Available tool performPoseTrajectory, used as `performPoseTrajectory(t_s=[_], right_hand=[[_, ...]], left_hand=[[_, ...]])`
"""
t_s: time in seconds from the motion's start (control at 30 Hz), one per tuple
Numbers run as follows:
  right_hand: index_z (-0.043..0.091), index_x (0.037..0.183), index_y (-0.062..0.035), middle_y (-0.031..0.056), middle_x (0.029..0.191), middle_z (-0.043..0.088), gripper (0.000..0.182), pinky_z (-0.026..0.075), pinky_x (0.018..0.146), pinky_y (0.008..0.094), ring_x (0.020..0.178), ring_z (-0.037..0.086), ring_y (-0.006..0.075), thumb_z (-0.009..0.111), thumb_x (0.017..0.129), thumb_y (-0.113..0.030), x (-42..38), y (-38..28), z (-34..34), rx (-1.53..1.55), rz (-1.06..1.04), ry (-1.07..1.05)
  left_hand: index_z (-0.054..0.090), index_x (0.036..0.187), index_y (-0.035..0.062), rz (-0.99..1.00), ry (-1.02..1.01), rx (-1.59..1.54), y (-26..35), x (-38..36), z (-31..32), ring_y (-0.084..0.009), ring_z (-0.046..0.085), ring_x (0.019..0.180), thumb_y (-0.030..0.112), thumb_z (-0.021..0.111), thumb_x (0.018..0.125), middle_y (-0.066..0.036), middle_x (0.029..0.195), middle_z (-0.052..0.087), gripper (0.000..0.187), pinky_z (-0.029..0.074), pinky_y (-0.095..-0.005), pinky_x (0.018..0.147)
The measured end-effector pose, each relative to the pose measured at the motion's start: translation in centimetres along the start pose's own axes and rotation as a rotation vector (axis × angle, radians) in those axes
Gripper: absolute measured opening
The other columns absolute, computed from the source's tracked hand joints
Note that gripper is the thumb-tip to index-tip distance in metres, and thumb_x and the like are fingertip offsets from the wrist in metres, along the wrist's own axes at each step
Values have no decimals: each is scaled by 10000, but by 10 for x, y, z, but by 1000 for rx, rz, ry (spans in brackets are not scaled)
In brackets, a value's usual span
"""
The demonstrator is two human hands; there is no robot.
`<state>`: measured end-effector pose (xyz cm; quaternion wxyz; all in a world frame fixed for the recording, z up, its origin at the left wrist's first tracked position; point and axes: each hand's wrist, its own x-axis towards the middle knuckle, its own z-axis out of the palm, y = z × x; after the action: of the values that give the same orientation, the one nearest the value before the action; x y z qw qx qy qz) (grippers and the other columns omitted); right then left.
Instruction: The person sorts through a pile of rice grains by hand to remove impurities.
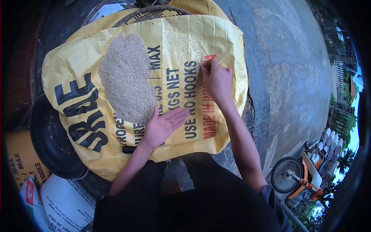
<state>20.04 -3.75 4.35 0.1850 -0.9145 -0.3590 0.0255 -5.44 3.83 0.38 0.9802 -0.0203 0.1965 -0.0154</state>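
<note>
A yellow printed sack [83, 135] lies spread in front of me with a heap of pale grain [127, 79] on its left half. Palm up, my left hand [164, 125] is open beside the heap's lower right edge, with a few small bits resting on the palm. To the right, my right hand [217, 79] is closed at the fingertips against the sack, over the red lettering. What its fingers pinch is too small to make out. Scattered grains lie on the sack above it.
A woven basket [152, 13] is partly under the sack's top edge. A black basin [58, 139] stands at the left, above white printed sacks [67, 201]. An orange motorbike [305, 178] is parked on the concrete ground [286, 85] at the right.
</note>
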Motion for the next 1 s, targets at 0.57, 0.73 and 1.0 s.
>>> performPoseTrajectory(t_s=[0.57, 0.73, 1.0], right_hand=[[630, 891, -109, 32, 827, 697, 201, 391, 798, 370, 770, 673, 230, 760, 872, -261, -86, -63, -28, 254, -184, -491], [637, 953, -118, 12, 735, 646, 117, 383, 777, 338, 667, 619, 175, 731, 935, -187, -27, -37, -23, 233, -64, -113], [656, 995, -106, 53, 869, 738, 124, 384, 831, 383, 791, 682, 254, 678, 942, -216, 44, 4, -12, -6, -108, -38]], left_hand=[[389, 1512, -76, -2, -145, -41, -2, 2, -26, -273, 478, 1388, 687, 254, 1047, -173, 1462, 533, 903, 291, -460, 1239], [381, 1499, -107, -8, -23, 49, 0, 0, -1, -379, 371, 1485, 687, 250, 1044, -283, 1536, 442, 924, 230, -492, 1273], [334, 1512, -130, -5, -10, 8, 1, 0, -1, -422, 277, 1528, 675, 252, 1048, -325, 1596, 325, 933, 184, -503, 1292]])
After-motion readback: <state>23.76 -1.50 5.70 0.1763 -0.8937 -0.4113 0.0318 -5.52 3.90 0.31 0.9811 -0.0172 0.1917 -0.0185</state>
